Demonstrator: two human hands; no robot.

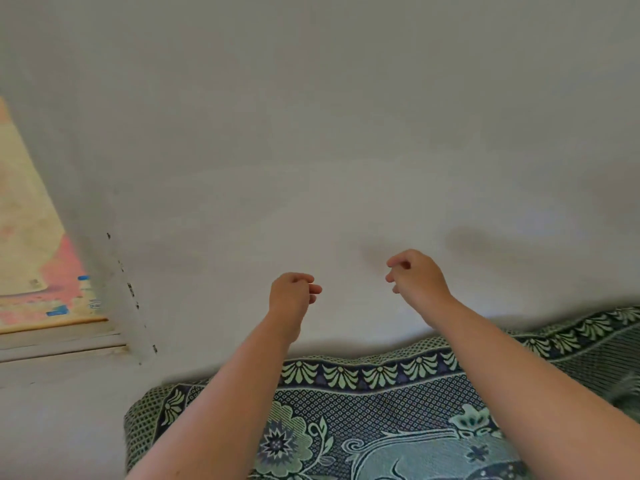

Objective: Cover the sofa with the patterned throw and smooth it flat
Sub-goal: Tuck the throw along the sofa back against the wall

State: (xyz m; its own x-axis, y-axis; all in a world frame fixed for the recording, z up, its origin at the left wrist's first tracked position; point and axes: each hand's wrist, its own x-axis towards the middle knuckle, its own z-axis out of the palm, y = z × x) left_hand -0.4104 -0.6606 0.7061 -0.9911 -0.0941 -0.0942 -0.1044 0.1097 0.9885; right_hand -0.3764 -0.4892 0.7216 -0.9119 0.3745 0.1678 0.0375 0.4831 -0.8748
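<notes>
Throw: green, navy, floral with leaf border. Wall: plain grey-white.

The grey wall blocks all reach ahead, rising directly behind the patterned throw. Open air runs side to side above the throw's top edge, in front of the wall. At far left, a white ledge bounds that space.

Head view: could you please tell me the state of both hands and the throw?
Left hand: raised before the wall, fingers loosely curled, holding nothing.
Right hand: raised, fingers loosely curled, holding nothing.
Throw: spread out beneath the arms, its patterned border running along the wall, slightly wavy.
</notes>
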